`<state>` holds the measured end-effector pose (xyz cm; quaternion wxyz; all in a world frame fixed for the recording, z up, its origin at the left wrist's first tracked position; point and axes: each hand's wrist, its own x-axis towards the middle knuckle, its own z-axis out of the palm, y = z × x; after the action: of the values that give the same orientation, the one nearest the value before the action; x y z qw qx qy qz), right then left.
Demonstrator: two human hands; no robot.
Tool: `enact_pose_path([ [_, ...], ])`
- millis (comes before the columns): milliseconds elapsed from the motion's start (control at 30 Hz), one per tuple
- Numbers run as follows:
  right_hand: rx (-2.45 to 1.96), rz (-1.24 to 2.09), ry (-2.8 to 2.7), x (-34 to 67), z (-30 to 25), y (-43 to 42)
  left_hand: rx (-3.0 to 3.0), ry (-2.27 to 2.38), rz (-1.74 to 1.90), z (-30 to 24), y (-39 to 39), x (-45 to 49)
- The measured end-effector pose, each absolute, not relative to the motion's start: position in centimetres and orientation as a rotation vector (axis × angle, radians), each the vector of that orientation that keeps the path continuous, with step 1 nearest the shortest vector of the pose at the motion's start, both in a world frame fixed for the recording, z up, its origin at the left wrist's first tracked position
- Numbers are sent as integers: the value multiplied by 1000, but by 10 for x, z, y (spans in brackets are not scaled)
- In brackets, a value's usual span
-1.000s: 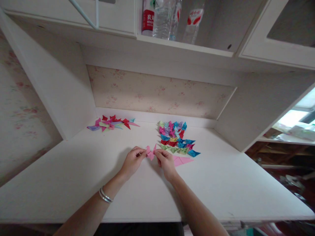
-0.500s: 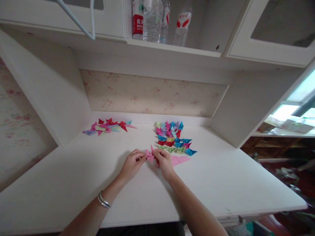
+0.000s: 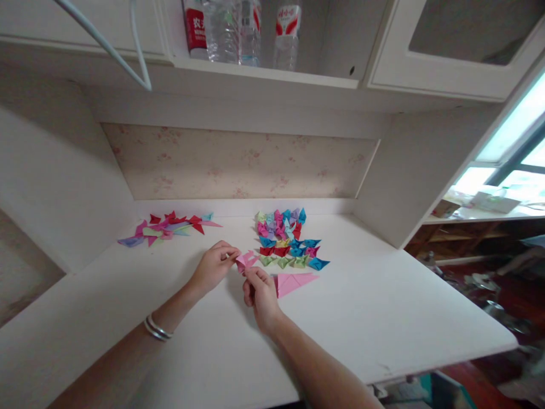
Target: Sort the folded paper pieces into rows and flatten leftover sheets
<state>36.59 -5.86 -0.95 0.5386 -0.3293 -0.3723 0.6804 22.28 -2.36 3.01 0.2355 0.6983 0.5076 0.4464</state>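
Surface (image 3: 204, 352): white, floral panel (image 3: 240, 162) behind.
Left hand (image 3: 214, 267): pinching folded pink paper (image 3: 246, 261).
Right hand (image 3: 263, 295): pinching same paper.
Handling: best creased lightly, clear of pink triangle (image 3: 294, 283).

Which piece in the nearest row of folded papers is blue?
The blue piece at that row's right end; the others, to its left, are pale green.

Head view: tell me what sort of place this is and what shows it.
Probably a desk nook in a home: a white desk set beneath a wall cabinet, with flowered wallpaper on the wall behind.
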Motion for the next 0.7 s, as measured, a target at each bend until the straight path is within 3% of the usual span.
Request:
enact_pose_path([
  [333,-936,1334,-956,398,-4,-30,1577,1139,761,55,5,256],
  [700,-905,1168,-569,428,11,-17,2289,1393,792,15,12,250],
])
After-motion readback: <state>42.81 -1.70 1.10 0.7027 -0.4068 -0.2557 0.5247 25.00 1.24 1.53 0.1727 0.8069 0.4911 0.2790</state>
